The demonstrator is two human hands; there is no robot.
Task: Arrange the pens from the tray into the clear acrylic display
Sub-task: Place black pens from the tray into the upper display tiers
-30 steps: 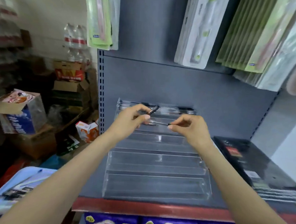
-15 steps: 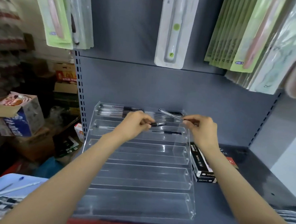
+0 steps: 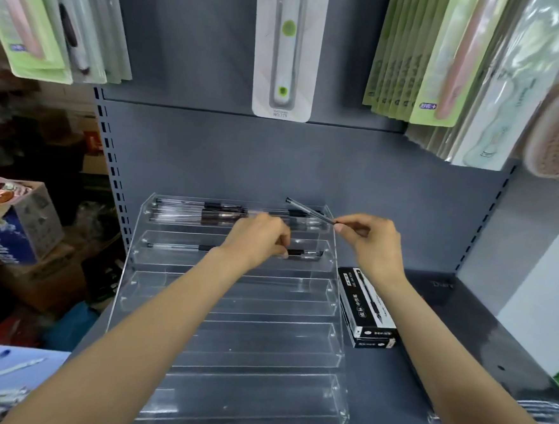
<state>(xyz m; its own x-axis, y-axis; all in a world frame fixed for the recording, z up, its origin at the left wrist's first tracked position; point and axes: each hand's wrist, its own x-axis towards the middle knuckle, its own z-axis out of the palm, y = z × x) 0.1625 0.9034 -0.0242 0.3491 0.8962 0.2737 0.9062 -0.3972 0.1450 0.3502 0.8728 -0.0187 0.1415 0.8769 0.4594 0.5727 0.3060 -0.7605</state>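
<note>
On the grey shelf (image 3: 423, 404), a clear stepped display (image 3: 229, 337) stands against the back panel, five tiers rising toward the rear. Top tier: a row of black-capped pens (image 3: 205, 215) lying lengthwise. Second tier: one pen (image 3: 176, 246) at left, lying flat; a second pen (image 3: 303, 253) at right, under the left hand. Left hand (image 3: 258, 240): fingers curled down over the second tier, tips pinching the right pen at its black grip end. Right hand (image 3: 373, 240): raised just right of the top tier, thumb and forefinger pinching one end of a clear pen (image 3: 309, 210), which slants up and left above the top tier; other fingers loosely curled. Lower three tiers hold no pens. Tray (image 3: 8, 381): pale blue, at bottom left, off the shelf, with several pens lying in it; details blurred. Two black pen boxes (image 3: 369, 310) are stacked just right of the display. Packaged goods (image 3: 286, 50) hang above.
</note>
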